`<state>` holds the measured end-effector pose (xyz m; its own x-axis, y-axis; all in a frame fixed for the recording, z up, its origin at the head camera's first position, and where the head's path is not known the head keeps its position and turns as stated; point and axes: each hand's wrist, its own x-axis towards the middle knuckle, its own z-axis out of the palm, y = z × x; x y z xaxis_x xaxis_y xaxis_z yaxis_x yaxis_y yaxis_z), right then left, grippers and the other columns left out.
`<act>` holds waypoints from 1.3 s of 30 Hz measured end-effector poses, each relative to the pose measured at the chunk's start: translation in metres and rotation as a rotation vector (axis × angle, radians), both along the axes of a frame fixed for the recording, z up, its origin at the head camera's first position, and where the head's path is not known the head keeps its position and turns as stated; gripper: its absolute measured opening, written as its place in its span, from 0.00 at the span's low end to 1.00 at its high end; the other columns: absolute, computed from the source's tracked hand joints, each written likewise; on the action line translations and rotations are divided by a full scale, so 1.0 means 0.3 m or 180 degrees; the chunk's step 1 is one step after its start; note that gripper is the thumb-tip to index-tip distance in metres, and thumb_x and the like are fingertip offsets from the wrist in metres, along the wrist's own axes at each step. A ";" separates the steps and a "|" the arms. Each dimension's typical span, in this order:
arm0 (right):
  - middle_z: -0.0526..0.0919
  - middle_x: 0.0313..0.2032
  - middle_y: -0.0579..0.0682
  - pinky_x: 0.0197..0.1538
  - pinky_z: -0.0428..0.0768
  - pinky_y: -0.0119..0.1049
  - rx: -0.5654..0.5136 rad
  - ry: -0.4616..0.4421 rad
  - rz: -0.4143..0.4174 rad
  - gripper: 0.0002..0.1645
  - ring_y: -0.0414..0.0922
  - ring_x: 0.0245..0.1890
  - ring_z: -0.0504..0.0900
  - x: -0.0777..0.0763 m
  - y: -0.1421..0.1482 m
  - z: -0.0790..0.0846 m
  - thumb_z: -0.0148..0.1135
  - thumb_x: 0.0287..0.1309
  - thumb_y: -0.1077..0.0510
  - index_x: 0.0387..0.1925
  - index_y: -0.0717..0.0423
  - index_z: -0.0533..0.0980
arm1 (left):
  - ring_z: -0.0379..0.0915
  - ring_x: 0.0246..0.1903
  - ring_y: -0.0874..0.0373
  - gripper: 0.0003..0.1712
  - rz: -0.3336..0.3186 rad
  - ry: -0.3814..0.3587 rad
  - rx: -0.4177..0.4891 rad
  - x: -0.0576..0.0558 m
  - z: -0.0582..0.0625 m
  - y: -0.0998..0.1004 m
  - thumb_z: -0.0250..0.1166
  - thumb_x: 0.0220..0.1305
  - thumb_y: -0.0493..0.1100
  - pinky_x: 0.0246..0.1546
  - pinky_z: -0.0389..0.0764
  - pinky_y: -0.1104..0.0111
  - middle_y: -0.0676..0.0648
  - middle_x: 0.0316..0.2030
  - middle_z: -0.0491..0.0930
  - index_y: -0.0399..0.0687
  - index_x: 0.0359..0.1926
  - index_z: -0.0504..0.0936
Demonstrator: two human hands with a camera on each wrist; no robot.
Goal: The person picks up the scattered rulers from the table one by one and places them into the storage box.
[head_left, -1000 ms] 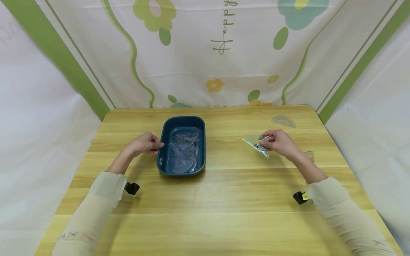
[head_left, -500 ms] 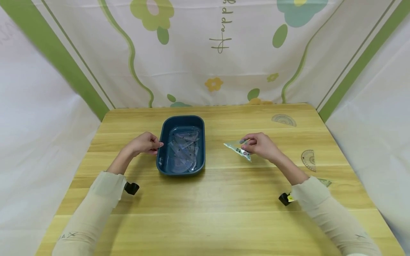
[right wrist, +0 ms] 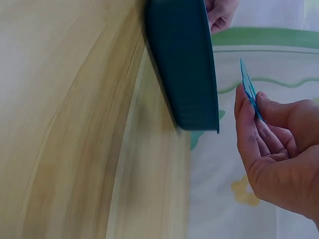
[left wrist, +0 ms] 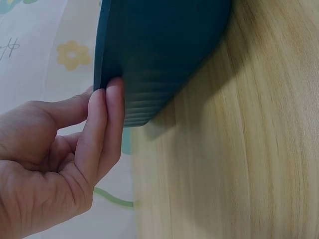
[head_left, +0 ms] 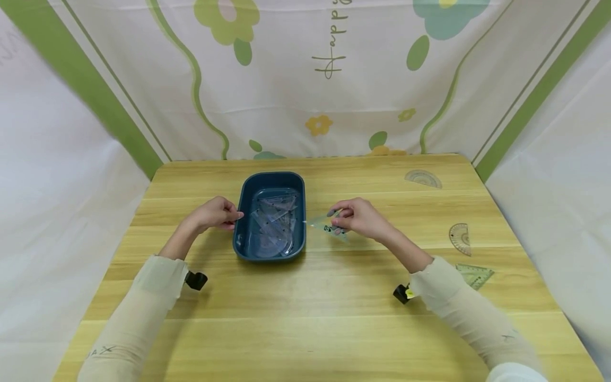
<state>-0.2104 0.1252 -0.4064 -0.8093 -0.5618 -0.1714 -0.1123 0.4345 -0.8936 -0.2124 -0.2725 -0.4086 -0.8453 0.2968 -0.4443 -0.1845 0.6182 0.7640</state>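
Observation:
A dark blue rectangular basin (head_left: pixel 242 244) stands on the table, with several clear set squares and other transparent pieces (head_left: pixel 277 223) overlapping on its floor. My left hand (head_left: pixel 215 214) pinches the basin's left rim between thumb and fingers; the left wrist view shows the fingers (left wrist: pixel 115 107) against the outer wall. Just beyond the right rim, my right hand (head_left: pixel 360 216) pinches a clear greenish set square (head_left: pixel 320 223), whose tip points at the basin. In the right wrist view this set square (right wrist: pixel 247 84) is seen nearly edge-on, apart from the basin wall.
On the right of the wooden table (head_left: pixel 305 329) lie a protractor (head_left: pixel 423 179) near the back, a second protractor (head_left: pixel 460 239) further forward, and a green set square (head_left: pixel 474 275) partly behind the right sleeve. A flowered cloth (head_left: pixel 286 79) hangs behind the table.
My right hand has carried the set square leftward to the basin's right side. The second protractor and green set square have come out from behind the arm. My left hand keeps its place.

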 end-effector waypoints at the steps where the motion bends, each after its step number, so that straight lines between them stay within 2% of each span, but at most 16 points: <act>1: 0.87 0.34 0.55 0.40 0.87 0.38 0.0002 0.0016 0.0025 0.18 0.44 0.35 0.88 0.000 -0.015 0.002 0.60 0.68 0.63 0.57 0.65 0.76 | 0.72 0.21 0.61 0.16 0.0006 -0.0002 -0.0007 0.000 0.002 0.002 0.56 0.75 0.40 0.29 0.81 0.72 0.51 0.22 0.72 0.32 0.32 0.77; 8: 0.87 0.34 0.55 0.39 0.87 0.39 -0.0036 0.0124 0.0235 0.16 0.44 0.32 0.87 0.000 -0.115 0.022 0.59 0.69 0.64 0.55 0.65 0.78 | 0.72 0.22 0.61 0.16 0.0030 -0.0026 0.0003 0.003 0.006 0.008 0.55 0.76 0.40 0.29 0.81 0.72 0.50 0.23 0.73 0.30 0.34 0.76; 16: 0.87 0.34 0.57 0.42 0.87 0.45 0.0011 0.0219 0.0400 0.18 0.56 0.35 0.88 -0.010 -0.215 0.037 0.58 0.69 0.65 0.58 0.65 0.76 | 0.72 0.21 0.61 0.16 0.0040 -0.0005 0.0035 0.007 0.003 0.004 0.56 0.75 0.40 0.29 0.81 0.72 0.51 0.21 0.72 0.32 0.30 0.76; 20: 0.87 0.34 0.57 0.42 0.87 0.46 -0.0039 0.0216 0.0490 0.17 0.50 0.32 0.88 -0.016 -0.262 0.036 0.57 0.69 0.66 0.57 0.67 0.76 | 0.72 0.21 0.61 0.17 0.0043 -0.0008 0.0024 0.004 0.002 0.002 0.55 0.76 0.40 0.30 0.82 0.71 0.50 0.21 0.72 0.34 0.29 0.76; 23: 0.87 0.33 0.56 0.40 0.87 0.46 0.0016 0.0368 0.0607 0.16 0.46 0.29 0.87 -0.021 -0.298 0.033 0.58 0.69 0.65 0.56 0.66 0.77 | 0.72 0.22 0.61 0.16 0.0053 -0.0025 0.0017 0.002 -0.001 0.000 0.55 0.76 0.39 0.31 0.82 0.71 0.50 0.23 0.73 0.35 0.29 0.76; 26: 0.87 0.30 0.54 0.35 0.84 0.39 0.0161 0.0638 0.0767 0.16 0.49 0.30 0.87 -0.025 -0.333 0.030 0.58 0.69 0.63 0.55 0.65 0.78 | 0.73 0.22 0.61 0.16 0.0055 -0.0041 0.0032 0.001 -0.003 0.000 0.55 0.76 0.39 0.32 0.83 0.70 0.50 0.24 0.73 0.34 0.30 0.75; 29: 0.87 0.29 0.52 0.30 0.79 0.30 0.0249 0.0784 0.0843 0.15 0.53 0.32 0.88 -0.025 -0.366 0.023 0.59 0.69 0.62 0.53 0.64 0.79 | 0.73 0.23 0.62 0.16 0.0048 -0.0040 0.0046 0.004 -0.002 0.002 0.55 0.76 0.39 0.32 0.83 0.70 0.50 0.24 0.73 0.34 0.30 0.75; 31: 0.87 0.28 0.51 0.28 0.76 0.28 0.0357 0.0880 0.0855 0.14 0.51 0.30 0.87 -0.022 -0.383 0.017 0.60 0.69 0.62 0.52 0.62 0.80 | 0.73 0.23 0.62 0.16 0.0067 -0.0045 0.0046 0.004 -0.003 0.004 0.55 0.76 0.39 0.32 0.83 0.70 0.50 0.24 0.73 0.34 0.30 0.76; 36: 0.87 0.29 0.47 0.34 0.78 0.27 0.0669 0.1084 0.0994 0.14 0.38 0.24 0.81 -0.008 -0.415 -0.008 0.62 0.68 0.60 0.51 0.59 0.81 | 0.73 0.23 0.61 0.16 0.0060 -0.0030 0.0033 0.002 -0.001 0.004 0.55 0.76 0.40 0.31 0.83 0.71 0.50 0.23 0.73 0.33 0.30 0.75; 39: 0.89 0.32 0.49 0.39 0.81 0.30 0.0746 0.1123 0.1095 0.15 0.36 0.26 0.81 -0.001 -0.427 -0.017 0.63 0.67 0.60 0.52 0.60 0.82 | 0.73 0.23 0.61 0.16 0.0068 -0.0040 0.0021 0.001 0.000 0.003 0.56 0.75 0.40 0.30 0.82 0.71 0.50 0.22 0.73 0.33 0.31 0.76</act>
<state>-0.2107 -0.0029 -0.4117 -0.6165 -0.7837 -0.0752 -0.5586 0.5027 -0.6597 -0.2122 -0.2717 -0.4087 -0.8458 0.2818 -0.4530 -0.2071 0.6091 0.7656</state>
